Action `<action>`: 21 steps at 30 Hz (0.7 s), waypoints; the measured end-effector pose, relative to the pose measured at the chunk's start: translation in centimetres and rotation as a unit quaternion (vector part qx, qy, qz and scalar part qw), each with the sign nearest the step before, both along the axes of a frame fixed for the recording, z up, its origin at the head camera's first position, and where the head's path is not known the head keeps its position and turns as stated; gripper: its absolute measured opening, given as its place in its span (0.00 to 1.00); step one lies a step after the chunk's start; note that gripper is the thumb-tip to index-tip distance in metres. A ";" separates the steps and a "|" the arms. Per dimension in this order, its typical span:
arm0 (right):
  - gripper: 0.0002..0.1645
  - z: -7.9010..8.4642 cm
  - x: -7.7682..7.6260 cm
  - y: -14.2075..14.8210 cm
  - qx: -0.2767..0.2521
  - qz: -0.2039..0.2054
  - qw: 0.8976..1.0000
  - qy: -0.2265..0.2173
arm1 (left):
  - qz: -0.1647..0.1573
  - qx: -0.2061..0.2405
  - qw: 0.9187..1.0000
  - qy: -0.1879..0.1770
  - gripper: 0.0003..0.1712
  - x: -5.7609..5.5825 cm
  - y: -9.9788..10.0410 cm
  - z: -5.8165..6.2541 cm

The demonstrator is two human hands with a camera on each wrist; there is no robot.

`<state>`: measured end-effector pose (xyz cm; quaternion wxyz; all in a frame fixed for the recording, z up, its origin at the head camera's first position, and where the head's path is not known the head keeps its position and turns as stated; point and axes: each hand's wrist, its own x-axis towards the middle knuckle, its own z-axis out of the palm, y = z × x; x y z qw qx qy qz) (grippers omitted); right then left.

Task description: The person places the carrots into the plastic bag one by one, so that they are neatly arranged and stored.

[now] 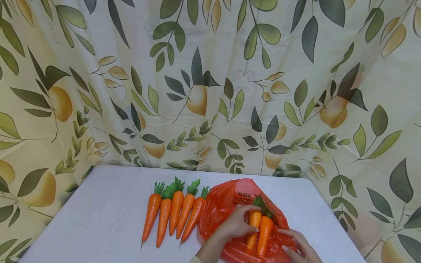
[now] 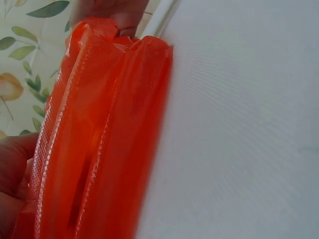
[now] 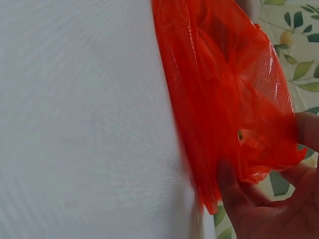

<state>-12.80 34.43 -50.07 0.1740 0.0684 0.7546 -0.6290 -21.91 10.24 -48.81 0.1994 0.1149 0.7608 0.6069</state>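
Observation:
A red plastic bag (image 1: pixel 215 206) lies on the table with its mouth spread. Inside, two orange carrots with green tops lie side by side. The fingers and thumb of my left hand (image 1: pixel 237 222) grip the left carrot (image 1: pixel 254 226) near its leafy end. Just beside it is the right carrot (image 1: pixel 265 233), untouched by the left fingertips. My right hand (image 1: pixel 302 245) holds the bag's right edge; the right wrist view shows its thumb and fingers (image 3: pixel 227 181) around the thin plastic. From the left wrist, the bag's side (image 2: pixel 99 124) hides most of the left hand.
Several carrots (image 1: pixel 177 208) lie in a row left of the bag, tips toward me and green tops away. They rest on a white-covered table (image 1: pixel 98 212). A curtain (image 1: pixel 210 91) printed with leaves and fruit hangs behind the table's far edge.

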 end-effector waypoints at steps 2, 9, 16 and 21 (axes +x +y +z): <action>0.44 0.0 0.0 0.0 -0.005 0.000 1.000 -0.001 | 0.002 0.002 1.000 0.004 0.28 0.0 0.0 0.0; 0.44 0.0 0.0 0.0 -0.006 -0.004 1.000 0.002 | 0.007 -0.024 1.000 0.014 0.25 0.0 0.0 -0.3; 0.44 0.0 0.0 -0.1 0.004 -0.006 1.000 0.002 | 0.005 -0.034 0.999 0.012 0.25 -0.2 0.0 -0.5; 0.42 -0.1 -0.1 0.0 0.009 -0.006 1.000 0.002 | -0.006 -0.033 0.999 0.010 0.24 -0.3 -0.2 -0.1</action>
